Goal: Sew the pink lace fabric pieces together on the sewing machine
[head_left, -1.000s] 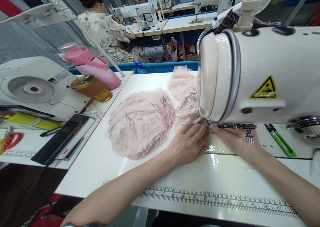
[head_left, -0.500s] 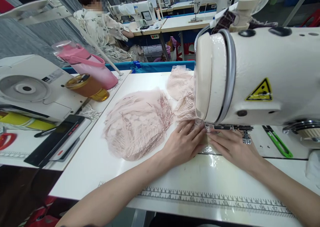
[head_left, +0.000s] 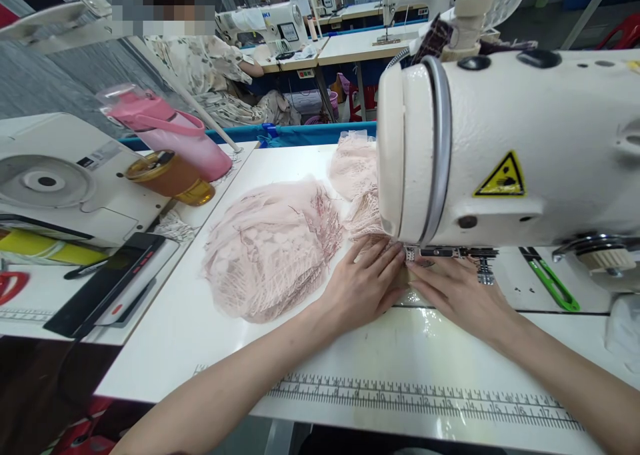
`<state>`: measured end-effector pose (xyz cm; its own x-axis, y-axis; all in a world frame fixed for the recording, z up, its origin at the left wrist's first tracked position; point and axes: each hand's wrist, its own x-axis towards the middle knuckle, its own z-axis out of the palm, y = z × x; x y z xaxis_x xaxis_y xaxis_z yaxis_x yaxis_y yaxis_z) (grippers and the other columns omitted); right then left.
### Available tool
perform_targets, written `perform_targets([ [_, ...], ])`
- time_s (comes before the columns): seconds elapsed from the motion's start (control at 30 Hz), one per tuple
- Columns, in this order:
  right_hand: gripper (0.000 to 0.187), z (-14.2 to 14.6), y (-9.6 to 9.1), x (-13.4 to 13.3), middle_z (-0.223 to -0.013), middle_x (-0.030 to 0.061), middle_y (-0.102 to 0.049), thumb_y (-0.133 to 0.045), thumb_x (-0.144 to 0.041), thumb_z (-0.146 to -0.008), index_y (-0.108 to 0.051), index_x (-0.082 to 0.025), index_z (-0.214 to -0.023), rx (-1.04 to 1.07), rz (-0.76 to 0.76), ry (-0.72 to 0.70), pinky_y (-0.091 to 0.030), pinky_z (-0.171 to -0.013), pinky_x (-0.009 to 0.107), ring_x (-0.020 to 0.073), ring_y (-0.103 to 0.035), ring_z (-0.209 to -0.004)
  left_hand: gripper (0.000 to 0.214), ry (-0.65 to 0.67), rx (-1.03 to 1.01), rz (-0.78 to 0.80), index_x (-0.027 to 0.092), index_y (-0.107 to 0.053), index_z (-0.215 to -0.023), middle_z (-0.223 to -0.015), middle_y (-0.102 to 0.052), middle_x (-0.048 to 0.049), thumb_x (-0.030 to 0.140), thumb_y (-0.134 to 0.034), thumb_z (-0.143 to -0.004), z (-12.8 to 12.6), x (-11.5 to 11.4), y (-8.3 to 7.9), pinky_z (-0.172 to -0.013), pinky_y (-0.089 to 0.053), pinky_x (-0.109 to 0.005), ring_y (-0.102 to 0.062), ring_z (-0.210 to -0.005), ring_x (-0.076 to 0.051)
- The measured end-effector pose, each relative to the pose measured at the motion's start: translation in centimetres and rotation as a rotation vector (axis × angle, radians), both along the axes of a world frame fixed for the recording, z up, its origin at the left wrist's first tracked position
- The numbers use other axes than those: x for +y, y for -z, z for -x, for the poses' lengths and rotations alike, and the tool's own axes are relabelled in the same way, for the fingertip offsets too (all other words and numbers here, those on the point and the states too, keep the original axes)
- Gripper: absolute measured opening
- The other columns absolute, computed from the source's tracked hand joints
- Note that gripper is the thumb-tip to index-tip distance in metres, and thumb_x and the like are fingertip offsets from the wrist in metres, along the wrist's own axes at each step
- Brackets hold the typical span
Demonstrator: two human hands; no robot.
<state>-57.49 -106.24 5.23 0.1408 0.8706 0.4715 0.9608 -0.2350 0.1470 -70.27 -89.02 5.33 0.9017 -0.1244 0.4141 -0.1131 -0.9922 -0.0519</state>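
Note:
The white sewing machine (head_left: pixel 500 128) leans in over the table from the right. A piece of pale pink lace (head_left: pixel 367 215) lies by its head and runs down under my left hand (head_left: pixel 363 285). That hand rests flat, fingers stretched out over the lace, left of the metal parts (head_left: pixel 410 253) at the needle. On their right side my right hand (head_left: pixel 465 301) lies flat with fingers extended; the machine head hides some fingertips. The stitching point itself cannot be made out. A larger heap of pink lace (head_left: pixel 270 255) sits farther left.
Green-handled snips (head_left: pixel 553 285) lie right of my right hand. A printed ruler (head_left: pixel 400 393) runs along the front edge. Left stand a pink bottle (head_left: pixel 170 135), an amber cup (head_left: pixel 173 178) and another machine (head_left: pixel 65 175). A person (head_left: pixel 200 68) sits beyond.
The whole view has shifted slightly, so the machine and both hands appear a little farther left. My hands keep nearly the same places beside the needle area; the lace has barely changed.

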Motion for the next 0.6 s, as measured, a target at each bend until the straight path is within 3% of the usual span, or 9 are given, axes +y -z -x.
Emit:
perform_targets([
  [0.13,0.034,-0.02,0.13,-0.01,-0.093,0.0054,-0.069,-0.038,-0.035,-0.098,-0.067,-0.023,-0.113,-0.041,0.041,0.006,-0.043,-0.064,0.030,0.0174,-0.062,-0.079,0.047,-0.030,0.030,-0.013,0.011,-0.059,-0.123,-0.132,-0.058,-0.0098,0.046,-0.041,-0.097,0.01,-0.09,-0.10,-0.109,-0.033,-0.044,-0.053,-0.122,-0.027],
  [0.3,0.032,-0.16,0.62,-0.30,-0.086,0.0035,-0.067,-0.049,-0.034,-0.095,-0.061,-0.028,-0.123,-0.089,0.122,0.054,-0.043,-0.069,0.033,0.0179,-0.059,-0.074,0.048,-0.043,0.053,-0.025,0.011,-0.058,-0.125,-0.132,-0.057,-0.0115,0.047,-0.041,-0.096,0.00,-0.23,-0.25,-0.108,-0.035,-0.045,-0.053,-0.123,-0.028],
  [0.6,0.036,-0.34,0.51,-0.17,-0.102,0.0087,-0.068,-0.049,-0.027,-0.094,-0.057,-0.024,-0.129,-0.093,0.168,0.034,-0.043,-0.077,0.037,0.0223,-0.062,-0.088,0.051,-0.038,0.071,-0.017,0.009,-0.060,-0.123,-0.129,-0.058,-0.0161,0.049,-0.041,-0.095,-0.14,-0.20,-0.40,-0.104,-0.038,-0.046,-0.052,-0.122,-0.031],
])
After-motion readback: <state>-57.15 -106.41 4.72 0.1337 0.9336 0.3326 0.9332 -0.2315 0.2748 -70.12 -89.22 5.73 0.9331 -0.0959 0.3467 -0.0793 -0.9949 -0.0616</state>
